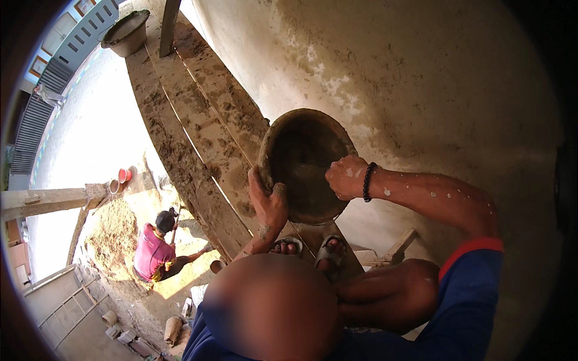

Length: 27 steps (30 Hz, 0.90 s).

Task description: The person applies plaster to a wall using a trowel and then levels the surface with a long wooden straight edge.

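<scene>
A round, mortar-stained bucket (pixel 307 159) is tipped so that I look into its dark inside, in front of my feet on the scaffold planks. My left hand (pixel 269 203) grips its left rim, thumb toward the inside and fingers on the outer wall. At the right side of the opening my right hand (pixel 348 177) is closed in a fist, knuckles up. Whatever it holds is hidden. Specks of dried mortar cover both my hands and the right forearm, which wears a dark bead bracelet (pixel 369 182).
Mud-smeared planks (pixel 205 114) run away to the far left, with gaps between them. A second bucket (pixel 126 35) stands at their far end beside an upright post (pixel 169 27). A plastered wall (pixel 433 90) rises on the right. Below left, a person (pixel 158 249) crouches by sand.
</scene>
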### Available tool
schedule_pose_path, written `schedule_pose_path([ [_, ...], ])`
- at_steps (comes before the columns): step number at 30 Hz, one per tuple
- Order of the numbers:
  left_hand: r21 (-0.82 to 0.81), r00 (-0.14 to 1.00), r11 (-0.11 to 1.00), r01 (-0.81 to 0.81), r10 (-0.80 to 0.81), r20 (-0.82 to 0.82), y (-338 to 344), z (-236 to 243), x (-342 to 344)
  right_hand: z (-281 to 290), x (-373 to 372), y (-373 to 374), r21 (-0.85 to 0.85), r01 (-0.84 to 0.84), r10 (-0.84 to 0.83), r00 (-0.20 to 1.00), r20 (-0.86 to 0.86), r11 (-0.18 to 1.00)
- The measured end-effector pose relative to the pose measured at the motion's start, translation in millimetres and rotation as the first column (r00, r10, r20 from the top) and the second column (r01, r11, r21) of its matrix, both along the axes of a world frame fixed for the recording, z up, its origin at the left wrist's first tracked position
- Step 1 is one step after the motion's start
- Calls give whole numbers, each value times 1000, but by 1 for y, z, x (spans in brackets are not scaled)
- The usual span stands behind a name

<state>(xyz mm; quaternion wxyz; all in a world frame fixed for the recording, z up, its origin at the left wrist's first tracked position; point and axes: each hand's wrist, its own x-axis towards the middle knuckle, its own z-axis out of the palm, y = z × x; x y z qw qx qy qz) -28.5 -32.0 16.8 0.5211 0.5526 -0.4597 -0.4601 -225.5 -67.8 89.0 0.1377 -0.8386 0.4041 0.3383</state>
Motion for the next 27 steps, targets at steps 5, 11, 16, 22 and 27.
schedule_pose_path([
  [5,-2,1000,1000,-3,3,-9,-3,1,4,22,16,-2,299,166,-204,974,101,940],
  [11,22,999,998,53,-53,-4,-6,-2,18,52,-10,-26,208,98,-180,886,427,973],
  [16,-6,1000,1000,2,-2,2,-10,-2,12,5,1,-14,-203,221,-170,955,244,954],
  [22,-4,988,1000,19,-18,154,-11,-1,11,-5,14,33,69,180,-193,909,370,981],
  [27,-78,953,993,-85,104,284,-12,-2,11,34,-11,18,176,250,-300,876,378,952],
])
